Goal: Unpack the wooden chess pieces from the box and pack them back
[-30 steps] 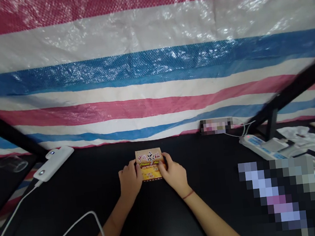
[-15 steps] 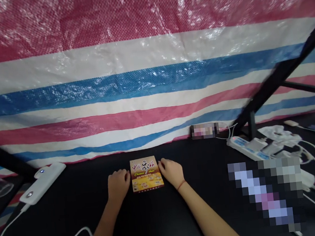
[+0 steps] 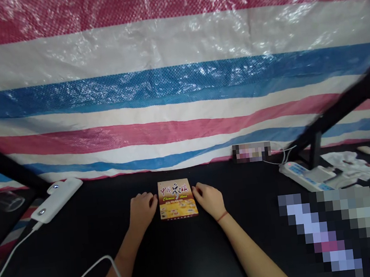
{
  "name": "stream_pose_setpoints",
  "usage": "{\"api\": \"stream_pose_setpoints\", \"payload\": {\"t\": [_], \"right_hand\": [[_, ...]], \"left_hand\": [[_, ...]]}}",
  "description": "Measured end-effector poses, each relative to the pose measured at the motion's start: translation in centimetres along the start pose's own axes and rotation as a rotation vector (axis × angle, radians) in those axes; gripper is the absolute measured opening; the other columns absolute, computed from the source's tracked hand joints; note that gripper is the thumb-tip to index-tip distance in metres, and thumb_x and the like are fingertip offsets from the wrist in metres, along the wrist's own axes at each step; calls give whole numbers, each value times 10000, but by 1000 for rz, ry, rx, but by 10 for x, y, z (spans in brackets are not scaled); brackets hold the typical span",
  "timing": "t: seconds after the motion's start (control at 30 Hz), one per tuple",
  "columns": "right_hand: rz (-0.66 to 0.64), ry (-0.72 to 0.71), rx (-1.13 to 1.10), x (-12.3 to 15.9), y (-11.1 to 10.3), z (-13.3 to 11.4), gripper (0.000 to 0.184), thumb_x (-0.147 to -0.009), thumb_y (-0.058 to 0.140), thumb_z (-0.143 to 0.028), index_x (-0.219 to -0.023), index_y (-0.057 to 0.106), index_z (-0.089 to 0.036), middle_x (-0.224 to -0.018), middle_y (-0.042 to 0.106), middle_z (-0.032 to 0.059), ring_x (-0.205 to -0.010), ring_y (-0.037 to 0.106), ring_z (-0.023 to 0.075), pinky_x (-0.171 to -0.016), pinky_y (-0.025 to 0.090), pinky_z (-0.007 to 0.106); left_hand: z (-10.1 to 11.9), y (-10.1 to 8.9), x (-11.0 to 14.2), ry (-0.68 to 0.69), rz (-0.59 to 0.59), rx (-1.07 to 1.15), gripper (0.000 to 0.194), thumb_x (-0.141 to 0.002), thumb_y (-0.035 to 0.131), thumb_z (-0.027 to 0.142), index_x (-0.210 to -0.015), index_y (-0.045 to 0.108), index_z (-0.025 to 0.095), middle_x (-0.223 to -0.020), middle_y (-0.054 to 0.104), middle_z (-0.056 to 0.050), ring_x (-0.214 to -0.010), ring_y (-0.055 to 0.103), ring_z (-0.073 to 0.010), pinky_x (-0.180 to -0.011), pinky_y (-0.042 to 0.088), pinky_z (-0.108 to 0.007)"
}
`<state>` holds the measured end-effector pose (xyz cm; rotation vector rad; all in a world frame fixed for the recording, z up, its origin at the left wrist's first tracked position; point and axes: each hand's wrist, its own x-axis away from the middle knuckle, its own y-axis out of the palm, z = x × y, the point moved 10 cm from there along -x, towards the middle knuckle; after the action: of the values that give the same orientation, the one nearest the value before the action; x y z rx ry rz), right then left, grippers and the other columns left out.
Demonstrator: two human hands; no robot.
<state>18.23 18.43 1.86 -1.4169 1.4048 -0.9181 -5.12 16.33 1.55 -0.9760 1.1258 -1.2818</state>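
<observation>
A Chinese chess box (image 3: 177,199) lies flat on the black table (image 3: 184,257), its printed cover facing up. On its left side rests my left hand (image 3: 142,210), with the fingers curled in and the thumb towards the box edge. My right hand (image 3: 210,199) lies along the opposite side, loosely closed in the same way, a thin red band (image 3: 222,216) around its wrist. Both hands sit very close to the box; whether the fingertips touch it I cannot tell. Neither hand visibly holds anything.
To the left lies a white device (image 3: 57,200) with a cable (image 3: 12,258). A power strip (image 3: 303,178) with plugs and white cables stands on the right, near blurred objects. Black frame bars (image 3: 340,106) slant at both sides, before a striped tarpaulin (image 3: 166,85).
The camera view has tilted and turned slightly, so everything sits a little differently in the picture. My hands and the box keep the same places relative to each other.
</observation>
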Motion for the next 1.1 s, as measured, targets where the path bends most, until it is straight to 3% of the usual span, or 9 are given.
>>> {"api": "stream_pose_setpoints", "payload": {"t": [1.1], "right_hand": [[3, -9, -21, 0, 1, 1, 299, -939, 479, -310, -681, 567, -187, -674, 635, -8, -604, 543, 99, -532, 197, 233]], "left_hand": [[-1, 3, 0, 13, -11, -20, 348, -943, 393, 320, -695, 598, 188, -741, 640, -39, -775, 584, -195, -655, 288, -303]]}}
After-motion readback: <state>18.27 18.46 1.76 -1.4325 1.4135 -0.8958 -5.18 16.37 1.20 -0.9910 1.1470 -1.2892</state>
